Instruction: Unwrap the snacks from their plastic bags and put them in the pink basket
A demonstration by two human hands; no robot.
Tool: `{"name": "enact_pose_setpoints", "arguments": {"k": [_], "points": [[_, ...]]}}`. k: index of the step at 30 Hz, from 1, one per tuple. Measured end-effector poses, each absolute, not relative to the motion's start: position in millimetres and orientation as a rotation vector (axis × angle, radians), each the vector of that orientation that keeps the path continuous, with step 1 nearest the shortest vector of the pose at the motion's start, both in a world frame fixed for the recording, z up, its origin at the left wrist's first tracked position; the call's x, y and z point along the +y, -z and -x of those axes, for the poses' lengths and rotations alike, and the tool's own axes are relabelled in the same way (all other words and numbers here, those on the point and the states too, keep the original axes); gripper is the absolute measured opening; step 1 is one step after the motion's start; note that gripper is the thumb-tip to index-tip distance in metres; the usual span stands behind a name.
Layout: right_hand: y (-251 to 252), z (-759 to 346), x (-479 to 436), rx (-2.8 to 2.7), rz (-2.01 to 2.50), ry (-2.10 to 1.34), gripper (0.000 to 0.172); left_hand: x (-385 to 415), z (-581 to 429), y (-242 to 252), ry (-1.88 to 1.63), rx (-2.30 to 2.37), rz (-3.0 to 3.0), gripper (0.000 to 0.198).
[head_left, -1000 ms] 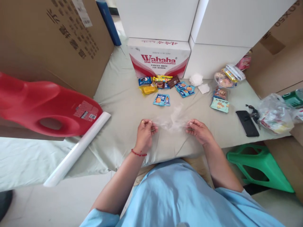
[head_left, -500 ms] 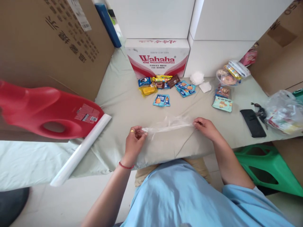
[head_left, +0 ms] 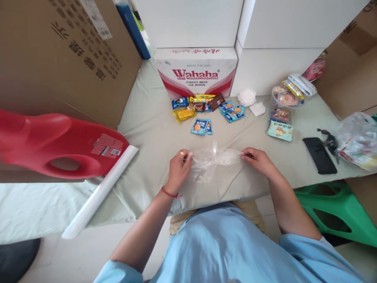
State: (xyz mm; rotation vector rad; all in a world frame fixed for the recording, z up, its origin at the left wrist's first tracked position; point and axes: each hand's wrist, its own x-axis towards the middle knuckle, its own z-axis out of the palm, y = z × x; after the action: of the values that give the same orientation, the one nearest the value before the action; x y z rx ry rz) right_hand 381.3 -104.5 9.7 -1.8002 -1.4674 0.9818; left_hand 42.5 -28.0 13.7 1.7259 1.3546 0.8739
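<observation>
A thin, clear sheet of crumpled plastic film, perhaps a bag, is stretched between my two hands just over the table's front part. My left hand, with a ring and a red wrist cord, pinches its left end. At the other end, my right hand grips it between thumb and fingers. Beyond the film lie two blue snack packets. Farther back are more blue packets, a yellow packet, a dark brown packet and a blue-black packet.
A red jug and a white roll lie to the left by a large carton. Behind stands a Wahaha box. On the right are a tub of snacks, a black phone and a plastic bag; below, a green stool.
My left hand has moved right, closer to my right hand. The film has slackened from a taut strip into a wider, crumpled shape hanging toward me.
</observation>
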Motion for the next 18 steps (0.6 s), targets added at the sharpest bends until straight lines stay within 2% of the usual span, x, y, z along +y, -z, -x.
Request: {"name": "enact_pose_setpoints", "arguments": {"k": [3, 7, 11, 15, 18], "points": [[-7.4, -387.6, -111.7, -1.508, 1.823, -1.028, 0.027, -27.9, -42.0, -8.3, -0.932, 1.509, -1.415, 0.032], [-7.1, -388.7, -118.4, -1.634, 1.821, -1.001, 0.030, -31.8, -39.7, -5.3, -0.961, 1.601, -1.518, 0.038], [-16.7, -375.6, -113.1, -1.843, 1.655, -0.729, 0.053, -34.1, -40.3, -4.3, -0.895, 1.636, -1.638, 0.041], [-19.9, -356.2, -91.6, -1.865, 1.508, -0.678, 0.040, -33.3, -41.1, -1.9, -0.846, 1.614, -1.731, 0.040], [-9.0, -350.4, -69.7, -1.603, 1.595, -0.784, 0.038, -33.2, -40.3, 1.3, -0.883, 1.664, -1.763, 0.028]]}}
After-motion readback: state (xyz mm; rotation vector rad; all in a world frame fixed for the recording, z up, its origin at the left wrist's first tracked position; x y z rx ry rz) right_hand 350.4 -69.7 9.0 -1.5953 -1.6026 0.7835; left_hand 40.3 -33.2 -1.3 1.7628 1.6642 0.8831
